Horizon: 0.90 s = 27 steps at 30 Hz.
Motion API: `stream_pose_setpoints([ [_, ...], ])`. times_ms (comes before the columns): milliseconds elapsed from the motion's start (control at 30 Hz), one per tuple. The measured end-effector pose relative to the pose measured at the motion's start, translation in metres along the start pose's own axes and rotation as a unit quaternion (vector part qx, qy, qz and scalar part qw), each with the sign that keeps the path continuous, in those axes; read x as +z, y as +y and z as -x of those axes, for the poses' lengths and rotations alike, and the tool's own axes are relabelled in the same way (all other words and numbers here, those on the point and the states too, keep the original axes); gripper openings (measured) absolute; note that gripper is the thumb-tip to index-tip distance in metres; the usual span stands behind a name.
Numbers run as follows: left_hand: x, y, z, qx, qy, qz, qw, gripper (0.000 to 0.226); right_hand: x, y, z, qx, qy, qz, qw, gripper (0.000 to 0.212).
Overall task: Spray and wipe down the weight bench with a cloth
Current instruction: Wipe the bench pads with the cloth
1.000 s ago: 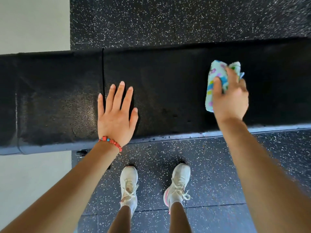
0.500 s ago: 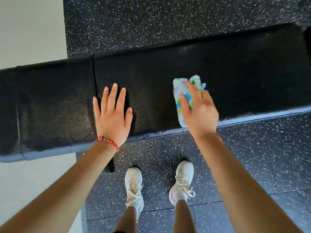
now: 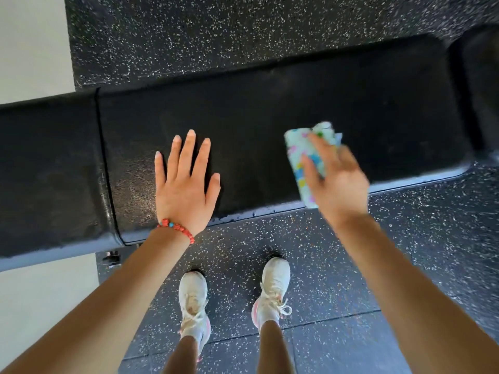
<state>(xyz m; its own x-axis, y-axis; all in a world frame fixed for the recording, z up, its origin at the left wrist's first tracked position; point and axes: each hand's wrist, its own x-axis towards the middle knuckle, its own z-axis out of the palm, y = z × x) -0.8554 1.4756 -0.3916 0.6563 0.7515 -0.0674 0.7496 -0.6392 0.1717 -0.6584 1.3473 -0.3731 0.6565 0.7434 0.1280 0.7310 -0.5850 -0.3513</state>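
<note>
**Bench wipe-down, mid-stroke: one hand braces, the other scrubs**

The left hand (image 3: 186, 184) is flat on the weight bench (image 3: 270, 109), fingers straight and spread, palm down near the front edge. My guess is it's there as a brace, taking some body weight while leaning over, and maybe keeping the pad from rocking.

The right hand (image 3: 334, 179) has the cloth (image 3: 297, 152) under it, well apart from the left hand and out to its right. The fingers drape over the top of the folded cloth and look a bit bent, but that hand is motion-blurred, so I can't tell if it's pinching the fabric or just pressing it down. The cloth's near end hangs just past the front edge of the pad, which makes sense if the stroke is meant to catch the lip too.

Materials: the pad is black vinyl-looking upholstery with a fine pebbled grain and rounded corners. There's a seam just left of the left hand where the pad splits into two sections. The patch around that hand has a damp sheen, and small droplets sit along the front edge between the two hands, so it looks sprayed. The cloth is pale mint with bright multicolored blobs, soft and folded into a rough rectangle.

Under the hands: speckled rubber floor (image 3: 324, 252), white sneakers (image 3: 272, 287), and a red beaded bracelet (image 3: 176, 229) on the left wrist.
</note>
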Motion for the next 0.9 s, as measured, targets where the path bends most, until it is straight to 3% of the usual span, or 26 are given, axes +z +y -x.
stream_pose_setpoints([
  [100,0.001,0.002,-0.001,0.001,0.000,-0.003,1.000,0.056,-0.023,0.044,-0.009,0.127,0.027,-0.011,0.991,0.052],
  [233,-0.002,0.008,-0.002,-0.034,0.027,0.037,0.998,0.055,-0.020,0.034,-0.011,0.214,0.043,-0.008,0.976,0.049],
  [300,-0.007,0.019,-0.005,-0.049,0.049,0.061,0.996,0.055,-0.007,0.010,-0.005,0.177,0.033,-0.018,0.983,0.047],
  [400,-0.007,0.048,-0.020,-0.006,0.050,0.058,0.997,0.055,0.004,-0.017,-0.005,0.054,-0.006,-0.030,0.998,0.040],
  [500,0.002,0.066,-0.039,-0.016,0.034,0.051,0.998,0.056,0.001,0.007,-0.024,-0.062,-0.024,-0.002,0.998,0.037],
  [567,0.008,0.067,-0.044,-0.035,0.022,0.041,0.998,0.056,-0.005,0.031,-0.046,-0.022,-0.013,0.013,1.000,0.038],
  [700,0.011,0.066,-0.045,-0.032,0.022,0.017,0.999,0.056,-0.009,0.036,-0.074,0.175,0.005,-0.009,0.985,0.040],
  [767,0.011,0.067,-0.046,-0.037,0.023,0.014,0.999,0.056,0.000,0.011,-0.073,0.161,0.011,-0.020,0.987,0.040],
  [900,0.013,0.066,-0.044,-0.032,0.026,0.018,0.999,0.056,0.026,-0.044,-0.073,0.005,-0.028,-0.048,0.998,0.040],
])
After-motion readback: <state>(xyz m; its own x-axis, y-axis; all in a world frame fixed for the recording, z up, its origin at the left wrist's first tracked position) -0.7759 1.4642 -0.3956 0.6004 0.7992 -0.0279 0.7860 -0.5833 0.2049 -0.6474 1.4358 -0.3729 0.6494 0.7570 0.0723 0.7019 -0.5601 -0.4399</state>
